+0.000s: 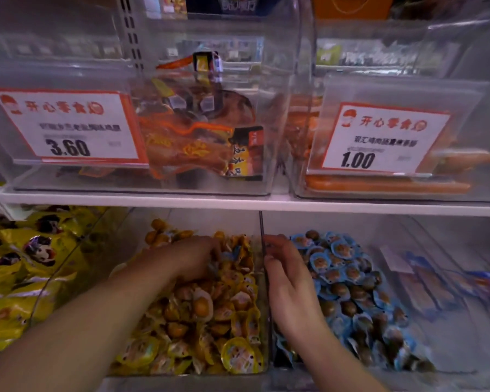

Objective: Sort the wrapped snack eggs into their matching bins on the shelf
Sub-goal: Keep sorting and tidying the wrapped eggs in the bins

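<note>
Two clear bins sit side by side on the lower shelf. The left bin (pixel 262 349) holds several yellow-wrapped snack eggs (pixel 210 315). The right bin (pixel 441 329) holds several blue-wrapped snack eggs (pixel 351 287). My left hand (pixel 187 258) reaches into the far part of the yellow bin, fingers curled down among the eggs; a blue wrapper shows by its fingertips, but whether it is gripped is hidden. My right hand (pixel 289 281) lies over the blue bin beside the dark divider (pixel 262 241), fingertips pinched at it.
Yellow snack packets (pixel 20 264) fill the bin at the left. Blue flat packets (pixel 436 290) lie at the right. Above, the white shelf edge (pixel 238 203) carries clear bins of orange meat packs (pixel 198 137) and sausages (pixel 393 185) with price tags.
</note>
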Demonstrator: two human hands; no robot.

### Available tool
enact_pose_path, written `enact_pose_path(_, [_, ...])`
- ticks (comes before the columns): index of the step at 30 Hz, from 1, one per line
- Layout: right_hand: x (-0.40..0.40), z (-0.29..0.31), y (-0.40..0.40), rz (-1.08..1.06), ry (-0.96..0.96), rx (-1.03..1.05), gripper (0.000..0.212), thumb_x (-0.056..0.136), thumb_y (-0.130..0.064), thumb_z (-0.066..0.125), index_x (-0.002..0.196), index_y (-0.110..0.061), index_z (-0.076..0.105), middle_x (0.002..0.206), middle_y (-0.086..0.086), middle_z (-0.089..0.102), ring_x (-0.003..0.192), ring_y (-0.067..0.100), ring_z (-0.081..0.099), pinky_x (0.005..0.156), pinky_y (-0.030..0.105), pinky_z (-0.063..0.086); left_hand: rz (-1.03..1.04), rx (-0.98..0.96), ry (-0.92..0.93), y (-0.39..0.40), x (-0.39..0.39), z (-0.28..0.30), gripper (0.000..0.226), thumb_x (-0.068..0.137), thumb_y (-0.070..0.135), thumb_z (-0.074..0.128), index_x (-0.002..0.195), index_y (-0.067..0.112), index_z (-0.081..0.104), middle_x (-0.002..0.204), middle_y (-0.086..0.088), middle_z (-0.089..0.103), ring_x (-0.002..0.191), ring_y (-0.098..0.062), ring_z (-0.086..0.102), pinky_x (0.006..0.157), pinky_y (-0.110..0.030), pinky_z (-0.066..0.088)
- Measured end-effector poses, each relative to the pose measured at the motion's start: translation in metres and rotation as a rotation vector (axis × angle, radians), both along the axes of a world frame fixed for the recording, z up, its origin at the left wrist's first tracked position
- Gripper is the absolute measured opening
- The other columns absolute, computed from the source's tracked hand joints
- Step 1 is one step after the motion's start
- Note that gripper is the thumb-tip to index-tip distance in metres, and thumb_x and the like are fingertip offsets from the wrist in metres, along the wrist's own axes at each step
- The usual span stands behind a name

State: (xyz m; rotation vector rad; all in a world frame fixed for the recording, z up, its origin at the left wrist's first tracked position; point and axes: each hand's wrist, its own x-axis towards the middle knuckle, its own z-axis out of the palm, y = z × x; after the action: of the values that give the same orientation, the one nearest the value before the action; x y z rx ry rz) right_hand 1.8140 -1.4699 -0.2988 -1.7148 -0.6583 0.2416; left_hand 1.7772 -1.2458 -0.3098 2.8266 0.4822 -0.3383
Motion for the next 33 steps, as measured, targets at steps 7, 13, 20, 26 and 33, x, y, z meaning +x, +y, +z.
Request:
enact_pose_path(7, [0.004,-0.002,0.000,-0.001,-0.052,-0.031,0.024,0.101,-0.023,0.046,0.121,-0.030,0.058,0.112,-0.002,0.063,0.105,0.014,0.060,0.093,0.044,0.049,0.222,-0.235,-0.440,0.034,-0.007,0.000,0.010,0.085,0.020,0.075,0.091,0.027,0.070,0.097,0.010,0.068,0.091,-0.006,0.064,0.077,-0.021,0.052])
enact_pose_path(13, [0.001,-0.001,0.000,-0.034,-0.077,-0.042,0.026,0.100,-0.024,0.046,0.122,-0.034,0.057,0.112,-0.009,0.061,0.105,0.006,0.058,0.093,0.034,0.048,0.177,0.013,-0.227,0.010,0.012,-0.016,0.025,0.094,0.042,0.048,0.079,0.024,0.058,0.092,0.002,0.064,0.086,-0.017,0.060,0.075,-0.034,0.051])
enact_pose_path(20, [0.001,-0.001,0.002,-0.042,-0.069,-0.020,0.026,0.100,-0.020,0.047,0.119,-0.033,0.059,0.112,-0.010,0.062,0.104,0.002,0.057,0.092,0.030,0.048,0.096,0.165,-0.263,-0.004,0.020,-0.028,0.040,0.077,0.066,0.066,0.087,0.028,0.073,0.091,0.000,0.056,0.080,-0.015,0.056,0.069,-0.030,0.050])
enact_pose_path(26, [0.001,-0.002,0.005,-0.047,-0.042,0.001,0.027,0.094,-0.033,0.046,0.117,-0.037,0.059,0.108,-0.010,0.063,0.102,0.004,0.059,0.091,0.035,0.050,0.128,0.005,-0.379,-0.016,0.023,-0.032,0.012,0.079,0.038,0.072,0.086,0.029,0.066,0.101,0.004,0.055,0.088,-0.015,0.061,0.070,-0.026,0.046])
enact_pose_path(33, [0.002,-0.004,0.005,-0.045,-0.045,-0.008,0.027,0.098,-0.031,0.045,0.121,-0.037,0.058,0.109,-0.008,0.063,0.102,0.007,0.060,0.092,0.040,0.051,0.120,-0.172,-0.190,-0.027,0.032,-0.039,0.050,0.094,0.026,0.059,0.141,0.021,0.042,0.139,-0.006,0.054,0.123,-0.025,0.054,0.095,-0.028,0.042])
